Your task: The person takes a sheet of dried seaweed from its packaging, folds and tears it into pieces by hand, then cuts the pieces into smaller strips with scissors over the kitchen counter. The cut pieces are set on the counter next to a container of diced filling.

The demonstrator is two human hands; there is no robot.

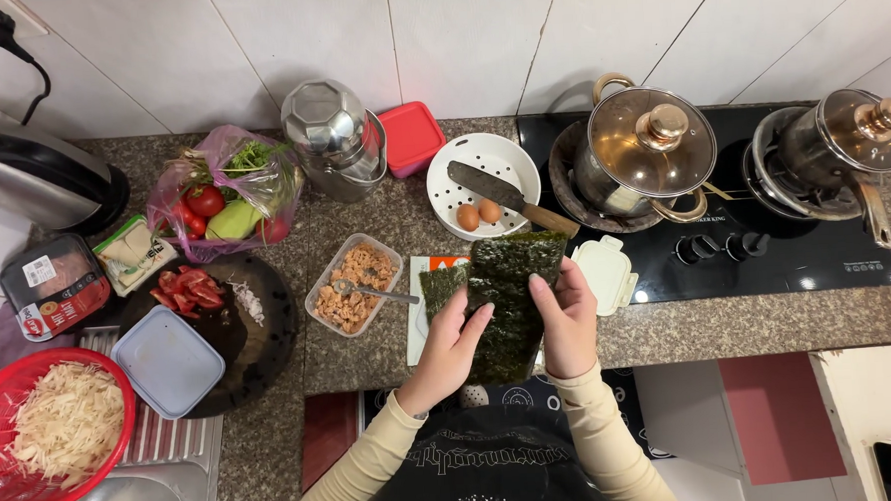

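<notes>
A dark green seaweed sheet point(508, 298) is held upright above the counter's front edge by both hands. My left hand point(450, 345) grips its lower left side and my right hand point(567, 320) pinches its right edge. More seaweed point(439, 286) lies on an open packet point(415, 327) just behind the sheet. To the left stands a clear tub of flaked fish point(352, 285) with a spoon point(375, 292) in it.
A white strainer plate point(482, 169) holds two eggs and a knife. Two lidded pots point(647, 152) point(841, 138) sit on the black stove. At left are a dark board with sliced tomato point(189, 290), a vegetable bag point(228, 195), a red basket point(48, 428), and a kettle point(37, 173).
</notes>
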